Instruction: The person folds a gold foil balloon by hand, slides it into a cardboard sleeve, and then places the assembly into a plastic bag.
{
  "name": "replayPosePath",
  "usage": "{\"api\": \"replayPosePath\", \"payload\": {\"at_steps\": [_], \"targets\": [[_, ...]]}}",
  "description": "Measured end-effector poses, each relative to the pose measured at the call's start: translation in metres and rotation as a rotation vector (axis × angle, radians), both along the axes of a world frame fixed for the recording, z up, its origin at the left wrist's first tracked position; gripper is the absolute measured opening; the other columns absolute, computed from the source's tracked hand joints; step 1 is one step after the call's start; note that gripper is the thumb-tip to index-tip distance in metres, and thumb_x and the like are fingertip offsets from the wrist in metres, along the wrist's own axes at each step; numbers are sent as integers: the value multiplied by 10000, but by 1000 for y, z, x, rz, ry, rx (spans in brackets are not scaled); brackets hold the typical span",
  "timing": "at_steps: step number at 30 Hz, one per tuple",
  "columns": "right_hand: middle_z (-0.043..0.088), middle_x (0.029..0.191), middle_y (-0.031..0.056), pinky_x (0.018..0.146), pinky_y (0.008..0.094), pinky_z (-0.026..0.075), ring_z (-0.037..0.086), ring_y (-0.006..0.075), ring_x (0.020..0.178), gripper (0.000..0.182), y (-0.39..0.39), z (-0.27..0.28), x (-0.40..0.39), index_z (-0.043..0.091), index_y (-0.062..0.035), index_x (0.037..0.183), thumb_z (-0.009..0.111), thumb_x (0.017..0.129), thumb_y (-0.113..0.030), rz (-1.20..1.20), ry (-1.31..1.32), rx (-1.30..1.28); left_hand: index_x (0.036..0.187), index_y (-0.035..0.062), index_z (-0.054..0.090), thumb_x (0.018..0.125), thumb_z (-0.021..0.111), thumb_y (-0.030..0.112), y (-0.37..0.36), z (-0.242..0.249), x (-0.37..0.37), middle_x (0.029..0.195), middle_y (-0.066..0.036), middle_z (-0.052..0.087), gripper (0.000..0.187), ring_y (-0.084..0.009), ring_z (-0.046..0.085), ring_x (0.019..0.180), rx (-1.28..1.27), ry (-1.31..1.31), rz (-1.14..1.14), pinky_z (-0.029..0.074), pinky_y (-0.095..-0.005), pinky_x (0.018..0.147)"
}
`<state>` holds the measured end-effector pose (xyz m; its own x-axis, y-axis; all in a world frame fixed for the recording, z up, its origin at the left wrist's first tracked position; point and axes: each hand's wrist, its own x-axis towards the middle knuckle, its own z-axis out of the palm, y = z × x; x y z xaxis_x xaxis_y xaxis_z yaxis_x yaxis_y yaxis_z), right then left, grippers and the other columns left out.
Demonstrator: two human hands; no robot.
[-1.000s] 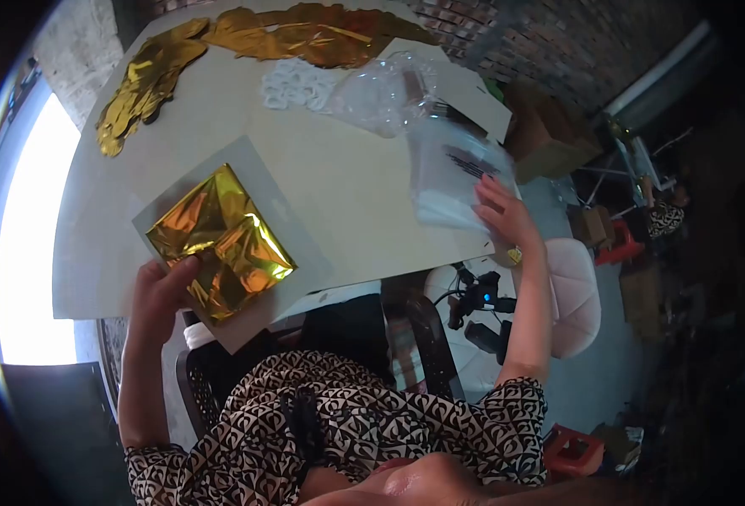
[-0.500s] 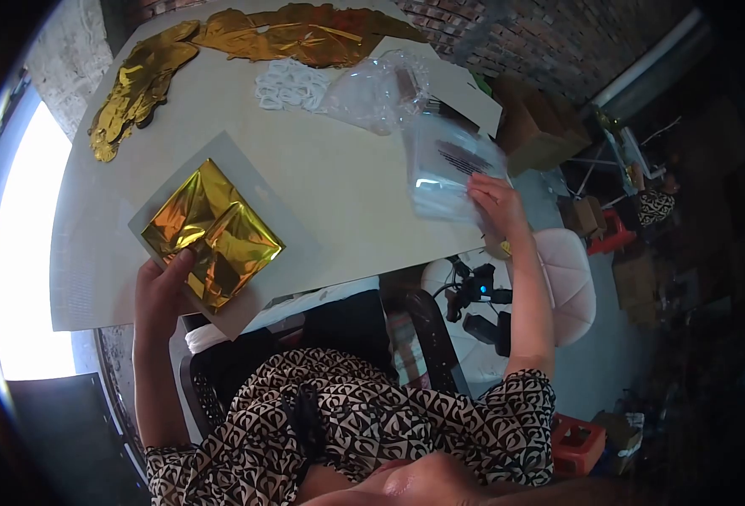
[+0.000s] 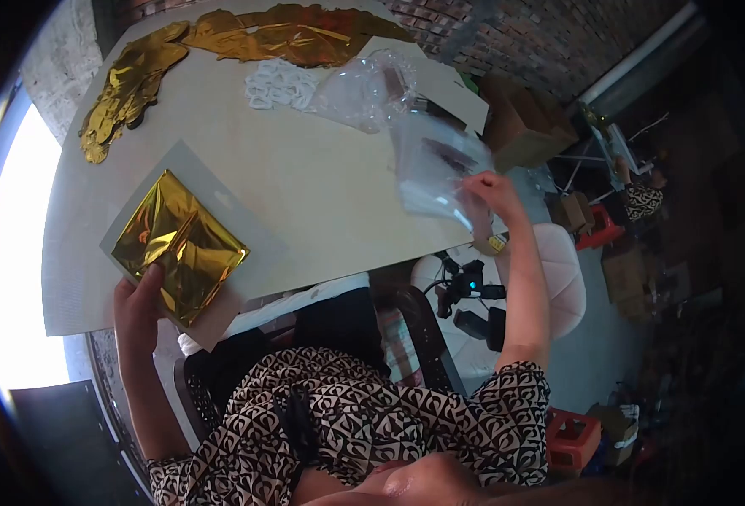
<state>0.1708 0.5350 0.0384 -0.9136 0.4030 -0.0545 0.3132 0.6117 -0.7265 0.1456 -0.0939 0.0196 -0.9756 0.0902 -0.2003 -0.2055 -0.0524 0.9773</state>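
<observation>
In my left hand (image 3: 140,304), a folded square of shiny gold foil (image 3: 183,253) is gripped with the thumb on top. Under the foil lies a larger thin grey sheet (image 3: 180,157), its corners showing around it, held over the table's near left part. My right hand (image 3: 497,196) is closed in a pinch at the near right corner of a clear plastic bag (image 3: 448,202). That bag is part of a pile of clear bags with dark print, and its near edge is lifted and bent.
Crumpled gold foil (image 3: 280,38) runs along the table's far edge. White loops of cord (image 3: 281,84) and a crinkled clear bag (image 3: 360,88) lie nearby. Beyond the right edge are a cardboard box (image 3: 524,122), a pale padded stool (image 3: 562,287) and a black camera-like device (image 3: 472,282).
My right hand has curled from resting on the bags to pinching a corner, which has lifted. My left hand has shifted left with the foil and sheet.
</observation>
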Motion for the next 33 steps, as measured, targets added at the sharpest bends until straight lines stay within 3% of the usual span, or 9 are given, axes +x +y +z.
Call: {"api": "replayPosePath", "payload": {"at_steps": [2,5,7,9,16,20,22,25,33], "targets": [[696,836,71,670,262,490,581,93,726,284,-3,3,3,744,15,961,732,881,-257,27,38,-18,1196,-24,616,954,655,331,2,3,2,1020,-81,698,432,-165,702,850,13,10,4,582,-294,704],[685,837,125,659,290,496,640,151,720,241,-43,32,9,736,20,959,734,862,-201,71,174,375,1206,-27,615,957,653,321,-2,4,4,1045,-80,695,429,-158,692,887,34,41,26,568,-291,754],[676,849,137,649,314,506,658,203,698,195,-91,48,16,736,4,915,729,851,-180,54,299,356,1211,-29,614,959,652,315,-6,5,3,1062,-81,692,429,-154,685,908,31,64,50,559,-288,778],[665,841,91,626,285,484,620,150,661,150,-148,59,23,721,4,893,722,862,-142,72,332,407,1219,-35,614,959,652,312,-13,8,6,1087,-82,687,435,-144,673,933,48,58,42,542,-283,803],[640,863,146,670,444,560,666,357,706,176,-282,-10,-17,662,-49,777,696,850,-206,224,266,655,1225,-42,612,959,632,240,-29,13,11,1100,-89,681,388,-163,660,952,54,24,98,530,-304,836],[663,918,135,733,449,560,675,355,811,128,-290,2,-26,694,-65,882,694,854,-191,361,206,596,1186,-23,639,942,670,265,-40,17,14,1042,-74,698,379,-144,668,910,13,11,124,537,-291,778],[696,1057,106,830,421,558,672,326,987,186,-276,11,-35,701,-81,1034,688,861,-148,768,551,568,1176,-21,642,940,675,271,-51,18,11,1031,-72,702,377,-144,672,893,-28,-16,104,539,-286,759],[684,1202,70,917,393,542,640,290,1129,278,-267,22,-48,682,-87,1137,688,859,-101,1105,603,669,1162,-13,647,936,682,280,-51,23,0,1009,-66,706,371,-142,678,857,-70,-55,37,543,-278,725],[676,1186,68,886,362,551,663,253,1093,256,-283,-17,-71,676,-88,1072,693,818,-102,1139,769,709,1005,42,724,889,739,375,-13,29,-45,798,16,645,353,-58,556,667,-233,-44,-105,450,-234,602]]}}
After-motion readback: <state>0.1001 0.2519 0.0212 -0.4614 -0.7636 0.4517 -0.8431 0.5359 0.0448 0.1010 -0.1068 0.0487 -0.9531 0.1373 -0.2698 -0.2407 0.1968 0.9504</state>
